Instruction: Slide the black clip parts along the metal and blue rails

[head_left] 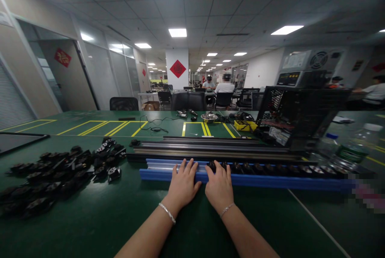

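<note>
A long blue rail [270,180] lies across the green table in front of me, with a row of small black parts [264,168] seated along its right half. My left hand [183,184] rests flat on the rail's bare left section, fingers stretched out. My right hand [219,186] lies beside it, its fingertips curled over the leftmost black part [212,165] in the row. A pile of loose black parts [60,172] is spread on the table to my left.
Dark metal rails [210,148] lie just behind the blue one. A black mesh computer case [297,115] stands at the right, with plastic bottles [351,150] beside it. A metal bowl [209,117], tools and cables sit further back. People sit at desks in the distance.
</note>
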Demonstrator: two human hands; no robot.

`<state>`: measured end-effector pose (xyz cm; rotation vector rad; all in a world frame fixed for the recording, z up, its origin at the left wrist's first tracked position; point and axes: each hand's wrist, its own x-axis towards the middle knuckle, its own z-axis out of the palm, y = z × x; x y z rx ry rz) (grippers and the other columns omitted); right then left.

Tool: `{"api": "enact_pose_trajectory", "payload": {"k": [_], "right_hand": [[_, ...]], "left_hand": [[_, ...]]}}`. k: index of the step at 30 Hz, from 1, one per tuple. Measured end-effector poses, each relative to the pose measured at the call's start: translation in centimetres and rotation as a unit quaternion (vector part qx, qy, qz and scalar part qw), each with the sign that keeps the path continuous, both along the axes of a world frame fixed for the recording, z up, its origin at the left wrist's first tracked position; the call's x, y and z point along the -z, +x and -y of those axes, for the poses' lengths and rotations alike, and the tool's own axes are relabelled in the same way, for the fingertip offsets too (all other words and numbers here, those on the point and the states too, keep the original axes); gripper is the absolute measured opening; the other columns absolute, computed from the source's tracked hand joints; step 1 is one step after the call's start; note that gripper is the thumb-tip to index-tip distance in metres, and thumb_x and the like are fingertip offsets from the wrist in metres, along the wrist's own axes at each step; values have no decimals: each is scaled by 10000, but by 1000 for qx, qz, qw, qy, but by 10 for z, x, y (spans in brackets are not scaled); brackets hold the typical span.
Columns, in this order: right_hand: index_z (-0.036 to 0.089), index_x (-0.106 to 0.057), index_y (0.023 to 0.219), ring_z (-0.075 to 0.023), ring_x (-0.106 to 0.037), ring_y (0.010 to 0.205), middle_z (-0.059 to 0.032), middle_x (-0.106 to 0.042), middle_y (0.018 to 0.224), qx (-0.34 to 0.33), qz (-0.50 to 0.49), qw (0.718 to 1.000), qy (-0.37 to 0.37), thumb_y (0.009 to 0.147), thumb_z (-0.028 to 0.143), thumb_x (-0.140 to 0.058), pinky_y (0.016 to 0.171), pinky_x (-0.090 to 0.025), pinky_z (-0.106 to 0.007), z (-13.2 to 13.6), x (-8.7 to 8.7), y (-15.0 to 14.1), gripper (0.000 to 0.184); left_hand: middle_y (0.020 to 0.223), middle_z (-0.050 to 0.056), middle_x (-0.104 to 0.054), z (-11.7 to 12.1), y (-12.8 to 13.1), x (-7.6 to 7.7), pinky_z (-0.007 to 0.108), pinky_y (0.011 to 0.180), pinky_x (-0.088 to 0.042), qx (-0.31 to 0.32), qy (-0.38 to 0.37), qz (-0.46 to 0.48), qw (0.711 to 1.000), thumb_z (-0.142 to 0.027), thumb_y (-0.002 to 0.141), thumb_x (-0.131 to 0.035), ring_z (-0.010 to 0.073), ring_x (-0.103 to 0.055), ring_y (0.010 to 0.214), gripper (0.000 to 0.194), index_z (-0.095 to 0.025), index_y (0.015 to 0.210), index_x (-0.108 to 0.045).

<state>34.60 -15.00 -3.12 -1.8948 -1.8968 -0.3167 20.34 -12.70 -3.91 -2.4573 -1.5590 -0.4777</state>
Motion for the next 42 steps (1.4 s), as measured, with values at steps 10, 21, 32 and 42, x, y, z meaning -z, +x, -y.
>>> {"api": "enact_pose_trajectory", "payload": {"k": [10, 21, 32, 42], "right_hand": [[231, -551, 1255, -253, -384, 1265, -147, -494, 1299, -29, 4, 999, 16, 746, 151, -499, 1109, -74, -443, 0, 4, -2, 518], [225, -510, 1291, -213, -407, 1253, -116, -522, 1287, -30, -27, 999, 31, 800, 97, -396, 1111, -118, -441, -2, 6, -1, 519], [201, -491, 1297, -176, -384, 1275, -93, -547, 1278, -73, -72, 994, 29, 807, 89, -378, 1125, -52, -418, -2, 5, -3, 516], [235, -444, 1329, -173, -320, 1316, -78, -480, 1349, -110, -96, 989, 35, 796, 80, -372, 1120, -64, -455, -7, 6, 0, 559]], "left_hand": [[1472, 75, -319, 6, -3, -4, 611, 1071, -111, 29, -4, 1, 1000, -449, 783, -521, 326, -227, 1357, 534, -330, 1292, -413], [1515, 69, -222, 14, 9, -6, 678, 1039, -67, 87, -6, -26, 996, -434, 769, -544, 372, -161, 1369, 621, -393, 1352, -333], [1533, 89, -168, 11, 22, -11, 731, 973, -152, 63, -46, -33, 996, -450, 807, -467, 433, -167, 1352, 657, -386, 1413, -220], [1528, 88, -189, 10, 28, -15, 754, 951, -155, 47, -60, -41, 996, -414, 826, -439, 435, -146, 1357, 621, -375, 1413, -240]]}}
